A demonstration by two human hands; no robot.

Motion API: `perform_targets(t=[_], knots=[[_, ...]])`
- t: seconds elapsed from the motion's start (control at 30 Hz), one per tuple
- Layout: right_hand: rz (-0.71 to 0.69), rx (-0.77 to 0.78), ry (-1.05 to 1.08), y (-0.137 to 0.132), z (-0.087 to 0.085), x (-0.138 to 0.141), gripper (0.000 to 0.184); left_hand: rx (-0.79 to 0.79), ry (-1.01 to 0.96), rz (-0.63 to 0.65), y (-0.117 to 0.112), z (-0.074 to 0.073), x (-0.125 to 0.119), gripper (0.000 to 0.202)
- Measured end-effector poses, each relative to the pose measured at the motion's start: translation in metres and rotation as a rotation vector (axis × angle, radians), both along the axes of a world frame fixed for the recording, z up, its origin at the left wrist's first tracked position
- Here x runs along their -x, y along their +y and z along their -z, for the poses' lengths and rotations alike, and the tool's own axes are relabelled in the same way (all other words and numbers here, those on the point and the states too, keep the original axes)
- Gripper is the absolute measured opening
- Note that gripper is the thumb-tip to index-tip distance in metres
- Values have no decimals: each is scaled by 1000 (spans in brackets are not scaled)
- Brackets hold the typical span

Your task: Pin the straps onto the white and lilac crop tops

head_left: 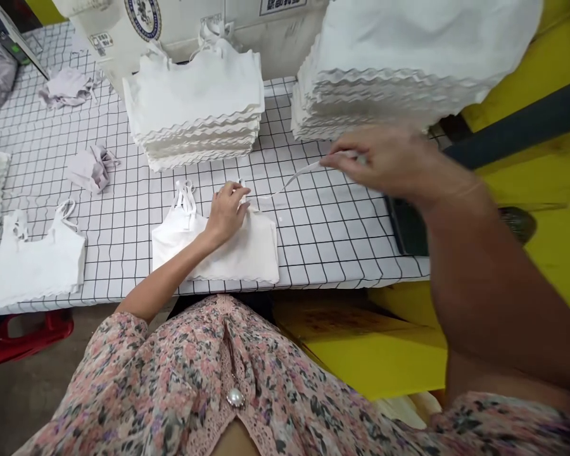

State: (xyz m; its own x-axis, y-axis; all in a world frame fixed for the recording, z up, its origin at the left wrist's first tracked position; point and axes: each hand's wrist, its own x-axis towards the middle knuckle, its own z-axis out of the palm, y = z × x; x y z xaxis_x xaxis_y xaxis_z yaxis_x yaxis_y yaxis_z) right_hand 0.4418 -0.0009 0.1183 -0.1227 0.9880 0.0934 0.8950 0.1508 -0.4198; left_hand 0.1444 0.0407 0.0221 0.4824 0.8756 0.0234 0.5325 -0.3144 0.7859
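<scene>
Left hand (228, 212) rested narrowly bunched on the upper edge of a white camisole top (228, 250), which lay flat near the table's front edge, at center; whether its fingers gripped the fabric could not be told. Right hand (380, 161), upper right of center and slightly blurred, was pinched narrow on a thin white strap (294, 180). The strap ran taut and slanting down-left across the table to the camisole's neckline, ending beside the left hand.

Foreground: a floral blouse (171, 380) filled the lower frame, with lace trim down its front. Right of it lay a yellow surface (551, 285). A white table cover with a black grid (323, 253) spanned the middle. Along its back edge, upper right, stood a tall stack of folded white tops (399, 63) with wavy hems; a shorter stack (194, 107) stood at upper center, before a printed cardboard carton (285, 44). Lower left lay a second flat white top (33, 259). Crumpled pale lilac garments (92, 168) lay left of center. A red plastic stool (28, 335) showed at lower left. A pearl-like button (235, 398) closed the blouse.
</scene>
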Motion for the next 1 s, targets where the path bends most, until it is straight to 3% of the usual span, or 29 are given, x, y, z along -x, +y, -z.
perform_targets(t=[0.07,0.13,0.2,0.23,0.33,0.47,0.6,0.83,1.0], knots=[[-52,-184,-31,-13,14,41,35,235,-226,75,-12,-11,1,24],[-38,-237,-41,-26,30,81,38,649,-433,171,-22,-19,0,44],[-41,-220,-23,-40,45,112,41,952,-556,152,-28,-24,-3,56],[-57,-213,-5,-47,50,122,41,1013,-591,101,-30,-25,-4,56],[-63,-224,105,-62,61,129,41,1016,-666,-21,-30,-26,-1,42],[77,-216,363,-64,65,120,36,1070,-741,63,-31,-30,8,26],[102,-66,661,-55,65,128,38,954,-616,103,-27,-35,6,29],[120,245,1106,-58,39,119,41,850,-535,139,25,-38,1,31],[172,261,1237,-54,42,105,40,762,-429,190,52,-32,12,30]])
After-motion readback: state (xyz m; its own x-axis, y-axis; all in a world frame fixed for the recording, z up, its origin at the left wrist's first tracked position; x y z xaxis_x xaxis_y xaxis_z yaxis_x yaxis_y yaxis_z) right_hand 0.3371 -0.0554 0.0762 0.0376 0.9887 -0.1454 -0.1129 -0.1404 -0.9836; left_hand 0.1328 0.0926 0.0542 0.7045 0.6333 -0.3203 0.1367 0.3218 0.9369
